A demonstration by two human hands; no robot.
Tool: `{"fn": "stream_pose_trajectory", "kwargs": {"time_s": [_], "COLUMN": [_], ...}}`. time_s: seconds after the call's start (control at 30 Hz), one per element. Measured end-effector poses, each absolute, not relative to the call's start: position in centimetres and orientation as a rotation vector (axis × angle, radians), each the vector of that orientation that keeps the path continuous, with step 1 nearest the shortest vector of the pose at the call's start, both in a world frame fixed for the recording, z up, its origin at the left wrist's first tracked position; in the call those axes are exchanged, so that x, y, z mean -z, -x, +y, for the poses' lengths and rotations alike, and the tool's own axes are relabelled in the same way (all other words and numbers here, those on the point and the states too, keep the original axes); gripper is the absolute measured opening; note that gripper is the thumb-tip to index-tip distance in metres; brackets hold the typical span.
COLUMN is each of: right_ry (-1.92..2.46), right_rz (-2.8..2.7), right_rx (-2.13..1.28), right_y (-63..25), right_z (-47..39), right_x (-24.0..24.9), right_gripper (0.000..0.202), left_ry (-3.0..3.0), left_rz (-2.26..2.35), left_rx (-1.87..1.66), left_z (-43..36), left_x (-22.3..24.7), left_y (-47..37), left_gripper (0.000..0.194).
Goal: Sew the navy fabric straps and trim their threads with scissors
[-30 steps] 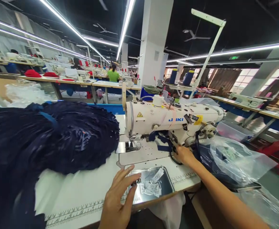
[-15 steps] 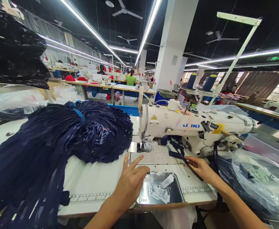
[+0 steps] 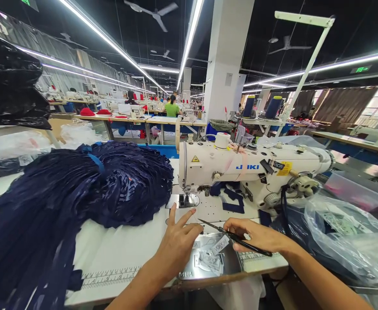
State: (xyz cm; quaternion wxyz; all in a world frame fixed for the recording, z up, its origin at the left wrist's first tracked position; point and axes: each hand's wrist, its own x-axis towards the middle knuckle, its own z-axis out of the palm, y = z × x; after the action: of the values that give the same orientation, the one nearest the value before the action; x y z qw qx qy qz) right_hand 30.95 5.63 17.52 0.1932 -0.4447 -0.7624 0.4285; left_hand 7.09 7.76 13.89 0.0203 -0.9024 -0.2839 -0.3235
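My left hand (image 3: 181, 237) rests in front of the needle plate (image 3: 187, 200), two fingers spread. Its other fingers are pinched together near the tray's upper edge; whatever they hold, if anything, is too small to make out. My right hand (image 3: 256, 236) grips black scissors (image 3: 250, 246), their blades pointing left at the pinched fingertips. Below both hands lies a shiny metal tray (image 3: 230, 262) with several small white printed labels (image 3: 210, 259) in it. The white sewing machine (image 3: 227, 163) stands just behind.
A large bundle of navy fabric strips (image 3: 134, 185), tied with a blue band (image 3: 96, 163), covers the left of the table. Navy scraps (image 3: 234, 207) lie under the machine arm. Clear plastic bags (image 3: 344, 237) are at the right. A measuring tape (image 3: 111, 277) runs along the front edge.
My right hand has brought the scissors left and toward my left hand, off the navy scraps. My left hand keeps nearly the same pose. The whole view has shifted slightly.
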Motion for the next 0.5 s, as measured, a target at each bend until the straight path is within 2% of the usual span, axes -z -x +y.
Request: {"fn": "stream_pose_trajectory", "kwargs": {"time_s": [0.3,0.4,0.5], "right_ry": [1.328,1.588,1.940], "right_rz": [-1.926,-1.962,-2.028], "right_rx": [-1.211,-0.803,-0.274], "right_y": [-30.5,-31.7,-33.3], "right_z": [6.5,7.2,7.5], "right_x": [-16.5,-15.1,-13.4], "right_gripper": [0.025,0.023,0.020], "left_ry": [2.908,3.029,3.008], "left_rz": [-0.897,-1.034,-1.537], "left_rx": [1.039,1.201,1.547], "left_z": [7.6,6.7,4.0], "left_x": [-14.2,-14.7,-14.7], "left_y": [-6.7,-5.2,-2.2], "left_gripper": [0.038,0.033,0.023]}}
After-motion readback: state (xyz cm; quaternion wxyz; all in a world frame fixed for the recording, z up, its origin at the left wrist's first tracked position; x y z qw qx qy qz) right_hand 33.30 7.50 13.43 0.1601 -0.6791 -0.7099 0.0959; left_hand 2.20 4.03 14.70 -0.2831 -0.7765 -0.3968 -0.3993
